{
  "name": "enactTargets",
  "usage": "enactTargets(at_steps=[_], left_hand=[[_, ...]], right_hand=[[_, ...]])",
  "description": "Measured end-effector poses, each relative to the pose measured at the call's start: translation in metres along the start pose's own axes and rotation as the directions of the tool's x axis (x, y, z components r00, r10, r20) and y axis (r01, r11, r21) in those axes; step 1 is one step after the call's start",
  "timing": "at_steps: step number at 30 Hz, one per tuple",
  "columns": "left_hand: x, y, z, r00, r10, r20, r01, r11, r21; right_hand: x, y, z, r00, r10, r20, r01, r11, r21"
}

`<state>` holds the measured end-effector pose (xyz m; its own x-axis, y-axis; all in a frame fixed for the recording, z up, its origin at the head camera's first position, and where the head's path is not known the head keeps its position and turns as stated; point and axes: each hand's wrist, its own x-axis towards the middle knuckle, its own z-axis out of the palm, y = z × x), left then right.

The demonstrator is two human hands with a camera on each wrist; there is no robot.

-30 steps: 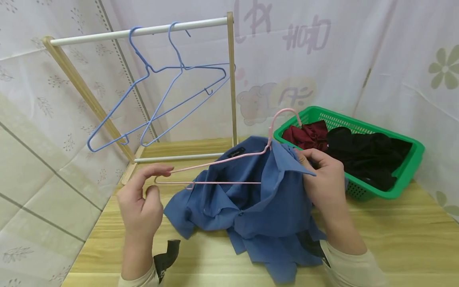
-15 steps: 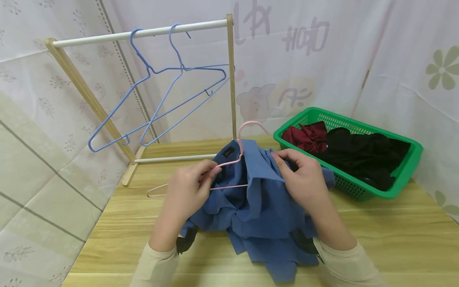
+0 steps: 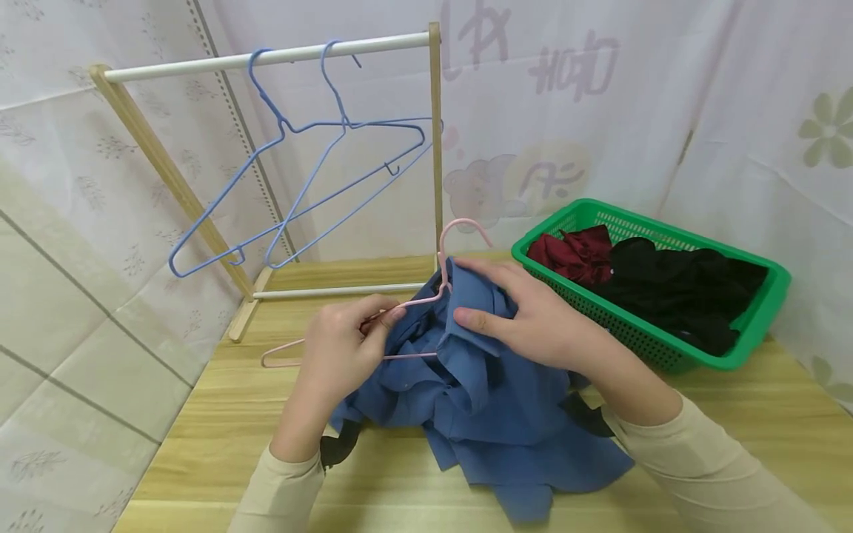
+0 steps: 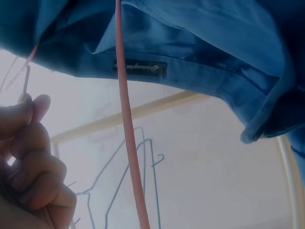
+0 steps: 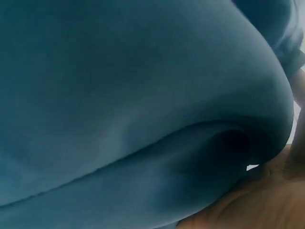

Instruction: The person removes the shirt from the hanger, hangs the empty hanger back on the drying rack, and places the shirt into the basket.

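Note:
My left hand (image 3: 346,344) pinches the shoulder wire of a pink clothes hanger (image 3: 442,255) between thumb and fingers, left of its hook. A blue collared shirt (image 3: 493,414) is bunched around the hanger's right side, its lower part spread on the table. The hanger's left end sticks out bare past my left hand. With thumb and fingers spread around the collar, my right hand (image 3: 533,318) grips the shirt just right of the hook. In the left wrist view a dark label (image 4: 155,69) shows inside the neckline. Cloth fills most of the right wrist view, hiding the hanger's right arm.
Two blue hangers (image 3: 283,222) hang from the white bar (image 3: 200,66) of a wooden rack at the back left. At the right stands a green basket (image 3: 760,318) holding dark red and black clothes. The wooden tabletop (image 3: 220,444) lies beneath everything.
My left hand has gone from the hanger's left end to a grip nearer the hook. The hanger has shifted left. My right hand has moved left along the shirt onto the collar.

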<state>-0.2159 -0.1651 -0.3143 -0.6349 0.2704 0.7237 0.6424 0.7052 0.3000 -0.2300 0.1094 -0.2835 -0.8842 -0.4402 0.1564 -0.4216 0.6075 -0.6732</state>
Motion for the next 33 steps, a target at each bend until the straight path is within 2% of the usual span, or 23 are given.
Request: enactTargets(at_steps=[5, 14, 19, 26, 33], left_hand=[[0.0, 0.0, -0.003, 0.999, -0.037, 0.005, 0.037, 0.999, -0.032], [-0.001, -0.002, -0.009, 1.0, -0.024, -0.016, 0.024, 0.999, -0.036], [-0.001, -0.007, -0.018, 0.999, -0.033, -0.042, 0.03, 0.996, -0.086], [-0.002, -0.011, -0.031, 0.992, -0.043, -0.117, 0.03, 0.993, -0.11], [-0.005, -0.015, -0.04, 0.989, -0.044, -0.14, 0.021, 0.987, -0.161]], right_hand=[[0.003, -0.002, 0.011, 0.999, -0.034, -0.014, 0.033, 0.998, -0.059], [0.005, 0.008, 0.016, 0.991, -0.099, -0.093, 0.089, 0.99, -0.112], [0.0, 0.015, 0.012, 0.989, -0.092, -0.114, 0.079, 0.99, -0.115], [-0.005, 0.027, 0.008, 0.993, -0.065, -0.1, 0.052, 0.99, -0.133], [-0.008, 0.039, 0.007, 0.992, -0.07, -0.106, 0.054, 0.987, -0.148]])
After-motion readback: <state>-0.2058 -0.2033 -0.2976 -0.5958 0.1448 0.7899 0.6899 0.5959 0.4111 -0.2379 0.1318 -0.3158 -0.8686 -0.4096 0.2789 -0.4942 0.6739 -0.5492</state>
